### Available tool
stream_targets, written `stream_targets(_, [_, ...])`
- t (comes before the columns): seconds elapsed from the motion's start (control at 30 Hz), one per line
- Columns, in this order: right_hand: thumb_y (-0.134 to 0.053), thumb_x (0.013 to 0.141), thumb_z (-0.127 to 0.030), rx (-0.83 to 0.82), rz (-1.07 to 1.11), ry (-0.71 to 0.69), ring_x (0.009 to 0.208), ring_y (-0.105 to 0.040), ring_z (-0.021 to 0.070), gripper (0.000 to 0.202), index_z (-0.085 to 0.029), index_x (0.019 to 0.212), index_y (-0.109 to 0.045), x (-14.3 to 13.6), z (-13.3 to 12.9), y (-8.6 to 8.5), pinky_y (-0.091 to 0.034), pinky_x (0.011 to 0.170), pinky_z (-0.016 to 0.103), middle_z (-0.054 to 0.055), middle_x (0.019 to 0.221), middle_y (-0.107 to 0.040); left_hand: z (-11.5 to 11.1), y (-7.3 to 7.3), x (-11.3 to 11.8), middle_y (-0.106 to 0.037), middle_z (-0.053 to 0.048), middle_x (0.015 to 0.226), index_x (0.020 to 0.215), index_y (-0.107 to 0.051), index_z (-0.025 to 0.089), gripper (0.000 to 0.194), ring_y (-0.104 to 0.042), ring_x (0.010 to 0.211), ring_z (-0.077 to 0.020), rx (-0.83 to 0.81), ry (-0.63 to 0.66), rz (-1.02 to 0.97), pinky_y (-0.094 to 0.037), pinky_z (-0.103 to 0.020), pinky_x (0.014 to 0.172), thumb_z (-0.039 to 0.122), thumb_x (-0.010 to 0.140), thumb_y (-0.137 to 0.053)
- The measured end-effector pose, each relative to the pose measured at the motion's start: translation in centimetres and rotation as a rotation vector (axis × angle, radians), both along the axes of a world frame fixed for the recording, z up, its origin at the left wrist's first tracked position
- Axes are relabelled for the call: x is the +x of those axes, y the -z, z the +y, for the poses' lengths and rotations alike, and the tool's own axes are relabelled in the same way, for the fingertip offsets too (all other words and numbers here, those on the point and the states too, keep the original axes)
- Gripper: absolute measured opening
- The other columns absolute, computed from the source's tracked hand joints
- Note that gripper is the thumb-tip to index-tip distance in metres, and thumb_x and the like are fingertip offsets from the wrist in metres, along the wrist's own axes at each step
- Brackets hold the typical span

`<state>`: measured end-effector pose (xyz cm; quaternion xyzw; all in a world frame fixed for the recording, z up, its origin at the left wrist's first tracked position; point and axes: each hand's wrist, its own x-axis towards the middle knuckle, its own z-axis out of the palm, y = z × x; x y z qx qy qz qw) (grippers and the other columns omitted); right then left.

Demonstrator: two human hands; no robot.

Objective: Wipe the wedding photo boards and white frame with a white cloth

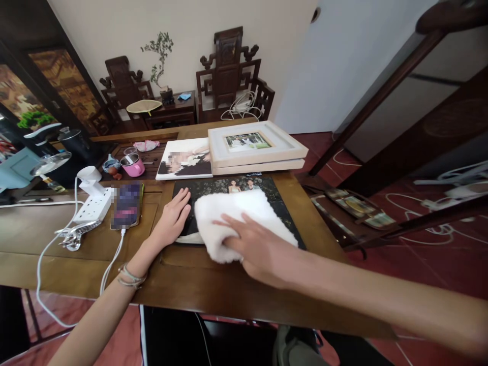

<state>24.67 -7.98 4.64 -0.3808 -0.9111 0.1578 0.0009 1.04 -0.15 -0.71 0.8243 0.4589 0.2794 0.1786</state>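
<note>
One cloth (244, 203) under right hand (253, 244), left hand (173, 218) on photo (276, 195), both hands' fingers apart

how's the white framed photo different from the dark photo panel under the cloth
The white framed photo has a wide pale border; the dark photo panel shows none. The framed photo lies uncovered on another pale frame; the dark panel is partly hidden by the white cloth and left hand. Both show people.

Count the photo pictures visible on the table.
3: the dark picture under the white cloth, the framed picture atop the stack, and the unframed picture left of that stack. The stack may hide more.
</note>
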Motion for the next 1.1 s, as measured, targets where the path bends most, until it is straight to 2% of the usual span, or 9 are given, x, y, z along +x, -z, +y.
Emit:
stream_targets(0.1, [-0.039,0.069,0.0,0.029,0.097,0.134,0.132,-0.039,0.0298,0.054,-0.012,0.118,-0.059,-0.2,3.4,-0.4,-0.032,0.105,0.051,0.017,0.134,-0.054,0.1,0.0,0.1,-0.045,-0.013,0.145,0.135,-0.048,0.012,0.047,-0.032,0.14,-0.0246,0.005,-0.007,0.046,-0.027,-0.048,0.114,0.035,0.097,-0.033])
stream_targets(0.2, [-0.036,0.072,-0.001,0.031,0.266,0.113,0.105,-0.059,0.0246,0.047,-0.013,0.111,-0.061,-2.1,7.3,-0.9,-0.045,0.088,0.036,0.013,0.116,-0.065,0.0,-0.4,0.2,-0.052,-0.013,0.139,0.127,-0.055,0.014,0.041,-0.042,0.133,-0.0256,0.041,0.004,0.038,-0.033,-0.045,0.111,0.032,0.096,-0.035])
stream_targets(0.33, [-0.036,0.076,-0.003,0.049,0.323,0.042,0.101,-0.058,0.0216,0.043,-0.013,0.11,-0.06,-5.7,11.2,-1.8,-0.042,0.084,0.029,0.011,0.118,-0.065,-0.1,-0.8,0.3,-0.063,-0.012,0.122,0.116,-0.062,0.016,0.036,-0.057,0.116,-0.0257,0.049,-0.003,0.034,-0.043,-0.043,0.103,0.029,0.095,-0.035])
stream_targets(0.47, [-0.039,0.077,-0.006,0.036,0.256,0.01,0.093,-0.06,0.0237,0.033,-0.013,0.096,-0.064,-7.3,12.7,-2.9,-0.041,0.078,0.029,0.013,0.107,-0.069,0.0,-0.5,0.2,-0.06,-0.012,0.127,0.122,-0.059,0.015,0.038,-0.054,0.12,-0.0265,0.044,0.001,0.03,-0.04,-0.044,0.106,0.029,0.095,-0.036])
stream_targets(0.6, [-0.039,0.075,-0.004,0.038,0.193,0.035,0.085,-0.06,0.0234,0.031,-0.013,0.09,-0.064,-4.9,11.8,-3.5,-0.04,0.073,0.03,0.014,0.102,-0.069,0.0,-0.2,0.0,-0.049,-0.014,0.141,0.131,-0.052,0.011,0.044,-0.042,0.134,-0.0253,0.031,-0.002,0.036,-0.03,-0.045,0.114,0.031,0.095,-0.036])
stream_targets(0.87, [-0.038,0.072,-0.003,0.089,-0.05,0.239,0.082,-0.061,0.0261,0.038,-0.013,0.098,-0.062,6.6,8.5,-2.0,-0.045,0.07,0.034,0.011,0.081,-0.065,0.1,-0.1,-0.1,-0.043,-0.012,0.146,0.137,-0.047,0.014,0.046,-0.032,0.14,-0.0231,0.009,0.004,0.043,-0.026,-0.048,0.115,0.033,0.096,-0.036])
stream_targets(0.93, [-0.038,0.071,-0.002,0.115,-0.093,0.279,0.088,-0.062,0.0284,0.042,-0.012,0.104,-0.061,8.1,7.4,-1.2,-0.047,0.076,0.038,0.015,0.088,-0.066,0.1,-0.1,-0.1,-0.043,-0.013,0.146,0.137,-0.047,0.014,0.046,-0.032,0.14,-0.023,0.012,0.0,0.043,-0.025,-0.047,0.115,0.033,0.096,-0.036])
stream_targets(1.0, [-0.04,0.068,0.0,0.134,-0.091,0.263,0.103,-0.06,0.0308,0.045,-0.011,0.106,-0.062,8.4,5.3,0.0,-0.047,0.086,0.044,0.02,0.11,-0.064,0.1,0.0,-0.1,-0.042,-0.013,0.147,0.137,-0.046,0.013,0.047,-0.031,0.14,-0.0233,0.008,-0.001,0.041,-0.025,-0.047,0.116,0.033,0.096,-0.036])
stream_targets(1.1, [-0.043,0.061,0.002,0.18,-0.018,0.146,0.133,-0.036,0.0333,0.048,-0.016,0.099,-0.066,7.1,0.7,1.8,-0.034,0.104,0.055,0.017,0.141,-0.046,0.2,0.1,-0.2,-0.039,-0.015,0.148,0.136,-0.046,0.011,0.047,-0.03,0.141,-0.0242,0.006,0.0,0.037,-0.024,-0.046,0.116,0.034,0.096,-0.035])
